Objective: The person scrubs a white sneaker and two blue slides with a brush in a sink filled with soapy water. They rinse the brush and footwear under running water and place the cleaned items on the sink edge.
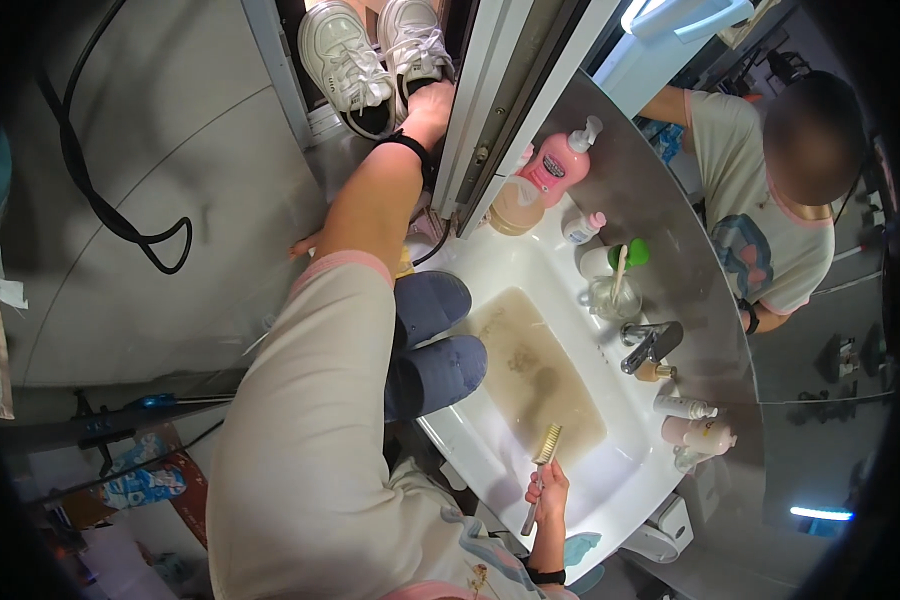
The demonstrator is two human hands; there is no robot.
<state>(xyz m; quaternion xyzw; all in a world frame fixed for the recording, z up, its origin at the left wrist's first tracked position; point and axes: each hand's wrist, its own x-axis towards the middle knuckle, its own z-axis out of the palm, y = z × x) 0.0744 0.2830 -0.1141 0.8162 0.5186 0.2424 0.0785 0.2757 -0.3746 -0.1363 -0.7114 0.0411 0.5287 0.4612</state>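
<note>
My left arm, with a black band at the wrist, stretches up to a pair of white lace-up sneakers (345, 62) standing side by side in an opening at the top. There my left hand (430, 108) is closed at the heel collar of the right-hand sneaker (416, 45); its fingertips are partly hidden. Low over the near end of the white sink (633, 492), my right hand (549, 492) grips the handle of a scrub brush (549, 443), pale bristles upward. Cloudy brownish water (530, 365) fills the sink's bottom.
Two dark blue slippers (438, 372) overlap the sink's left edge. Along the back rim stand a pink pump bottle (560, 165), a glass jar (615, 297), a chrome faucet (652, 342) and several bottles. A metal door frame (490, 110) rises beside my left hand. Behind the sink runs a mirror (810, 350).
</note>
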